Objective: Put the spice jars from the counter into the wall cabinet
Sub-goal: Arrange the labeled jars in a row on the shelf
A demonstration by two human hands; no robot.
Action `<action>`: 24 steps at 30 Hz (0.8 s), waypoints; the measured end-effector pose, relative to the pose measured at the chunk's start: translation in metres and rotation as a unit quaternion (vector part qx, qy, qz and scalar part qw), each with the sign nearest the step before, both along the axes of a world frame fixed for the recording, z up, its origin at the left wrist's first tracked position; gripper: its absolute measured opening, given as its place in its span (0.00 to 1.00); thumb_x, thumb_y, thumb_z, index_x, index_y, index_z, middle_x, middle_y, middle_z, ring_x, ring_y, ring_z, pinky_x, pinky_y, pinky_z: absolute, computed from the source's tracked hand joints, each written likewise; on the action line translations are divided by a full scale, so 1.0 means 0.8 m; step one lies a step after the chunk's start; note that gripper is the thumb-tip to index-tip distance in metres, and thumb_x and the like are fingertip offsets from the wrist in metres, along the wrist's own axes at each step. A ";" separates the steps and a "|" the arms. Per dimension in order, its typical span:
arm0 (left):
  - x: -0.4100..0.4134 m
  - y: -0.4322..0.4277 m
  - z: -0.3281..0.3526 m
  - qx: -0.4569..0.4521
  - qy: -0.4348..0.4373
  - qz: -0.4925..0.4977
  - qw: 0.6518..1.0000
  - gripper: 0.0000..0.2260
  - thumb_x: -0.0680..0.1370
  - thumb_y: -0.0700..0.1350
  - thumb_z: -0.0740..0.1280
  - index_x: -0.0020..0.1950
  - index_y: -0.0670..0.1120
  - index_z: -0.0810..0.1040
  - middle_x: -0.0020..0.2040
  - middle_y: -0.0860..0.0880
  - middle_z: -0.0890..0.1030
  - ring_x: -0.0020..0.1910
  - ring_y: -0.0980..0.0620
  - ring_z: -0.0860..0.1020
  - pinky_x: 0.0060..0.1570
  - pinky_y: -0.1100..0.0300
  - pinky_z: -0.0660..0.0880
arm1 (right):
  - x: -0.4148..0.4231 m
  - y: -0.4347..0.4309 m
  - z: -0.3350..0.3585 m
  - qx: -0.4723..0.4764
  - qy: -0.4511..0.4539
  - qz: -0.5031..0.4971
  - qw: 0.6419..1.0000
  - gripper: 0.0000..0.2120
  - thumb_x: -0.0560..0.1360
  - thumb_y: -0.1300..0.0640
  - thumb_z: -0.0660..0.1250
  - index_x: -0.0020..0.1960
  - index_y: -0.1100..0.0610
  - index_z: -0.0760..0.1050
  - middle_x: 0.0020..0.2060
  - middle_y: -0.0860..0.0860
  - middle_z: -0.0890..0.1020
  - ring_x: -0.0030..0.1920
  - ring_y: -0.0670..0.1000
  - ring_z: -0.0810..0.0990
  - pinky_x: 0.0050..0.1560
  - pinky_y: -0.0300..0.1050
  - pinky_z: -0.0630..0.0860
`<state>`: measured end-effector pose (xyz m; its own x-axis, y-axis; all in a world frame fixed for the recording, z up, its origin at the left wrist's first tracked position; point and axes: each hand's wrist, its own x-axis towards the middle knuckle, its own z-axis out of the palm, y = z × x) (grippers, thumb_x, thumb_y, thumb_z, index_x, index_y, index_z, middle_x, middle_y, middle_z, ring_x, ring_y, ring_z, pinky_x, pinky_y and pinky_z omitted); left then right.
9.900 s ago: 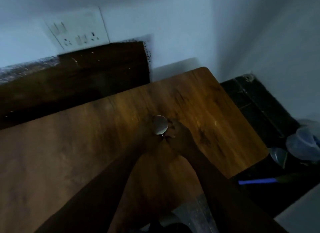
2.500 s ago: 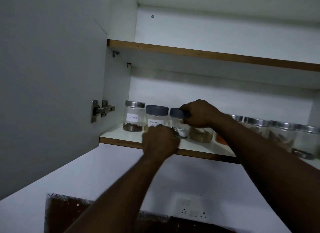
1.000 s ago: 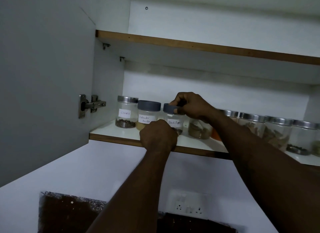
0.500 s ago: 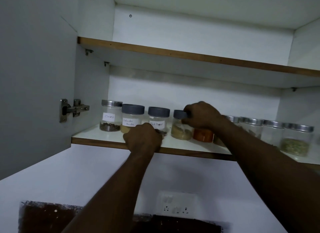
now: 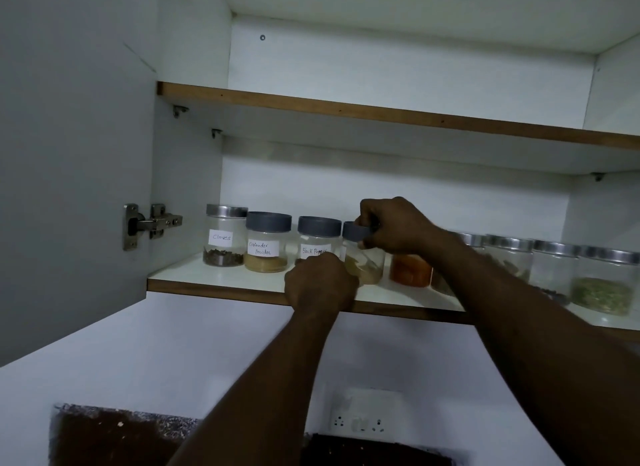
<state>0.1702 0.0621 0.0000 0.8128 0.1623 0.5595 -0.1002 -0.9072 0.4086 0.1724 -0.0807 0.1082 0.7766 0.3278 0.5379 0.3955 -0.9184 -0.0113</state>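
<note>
1. Head view, looking up into the open wall cabinet (image 5: 398, 67). The landmark is the Cloves jar (image 5: 224, 238), which stands at the left end of the lower shelf (image 5: 214, 287).
2. To the right of the Cloves jar stand the coriander jar (image 5: 266, 243) and then the pepper jar (image 5: 317, 237), both with grey lids and labels facing front.
3. Third to the right of the Cloves jar is the held jar (image 5: 363, 269), with pale brown powder inside. It is upright, just beside the pepper jar, and its base seems to be on the shelf. No label shows on it.
4. The right hand (image 5: 398, 226) has its fingers curled round this jar's grey lid.
5. The left hand (image 5: 320, 285) is below and to the right of the Cloves jar, at the shelf's front edge in front of the pepper jar. Its knuckles face the camera and its fingers are hidden, so I cannot tell whether it holds anything.
6. Further right of the Cloves jar come a red jar (image 5: 410, 269) and a row of steel-lidded jars (image 5: 554, 268).
7. The step appears to be settling the held jar into the row.
8. A grip on the lid alone can tip the jar or loosen the lid, so steady the base with the left hand.
9. Keep the jar upright, and ease it back from the front edge without nudging the pepper jar or the red jar.
10. Turn any label to the front, and let go only once the base sits flat.
</note>
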 end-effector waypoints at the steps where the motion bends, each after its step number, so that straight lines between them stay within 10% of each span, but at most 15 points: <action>1: 0.000 0.000 0.000 0.000 0.001 -0.001 1.000 0.14 0.75 0.60 0.69 0.50 0.50 0.82 0.48 0.50 0.85 0.47 0.48 0.82 0.40 0.57 0.71 | -0.003 -0.005 0.005 0.006 0.022 0.013 1.000 0.16 0.67 0.57 0.81 0.43 0.49 0.73 0.49 0.47 0.84 0.51 0.51 0.81 0.52 0.53 0.80; 9: 0.001 -0.002 -0.001 0.014 -0.011 -0.003 1.000 0.18 0.74 0.65 0.67 0.48 0.52 0.83 0.46 0.50 0.84 0.46 0.49 0.81 0.41 0.56 0.73 | 0.016 0.000 -0.018 0.103 -0.063 -0.018 0.993 0.25 0.68 0.30 0.73 0.36 0.52 0.72 0.33 0.49 0.79 0.37 0.50 0.78 0.39 0.46 0.73; 18: 0.002 -0.001 -0.001 -0.008 0.003 -0.004 1.000 0.22 0.69 0.69 0.72 0.46 0.51 0.81 0.43 0.50 0.83 0.42 0.50 0.79 0.40 0.56 0.73 | 0.006 -0.020 0.010 0.090 0.084 0.033 0.992 0.13 0.69 0.65 0.76 0.46 0.54 0.74 0.49 0.49 0.84 0.54 0.52 0.83 0.56 0.58 0.81; 24: 0.005 -0.004 -0.002 0.002 -0.011 0.008 1.000 0.19 0.72 0.66 0.69 0.48 0.51 0.82 0.46 0.50 0.83 0.45 0.49 0.80 0.42 0.56 0.72 | 0.024 -0.001 -0.024 0.035 -0.045 -0.040 0.998 0.20 0.72 0.42 0.75 0.59 0.50 0.81 0.51 0.47 0.81 0.51 0.51 0.80 0.47 0.46 0.75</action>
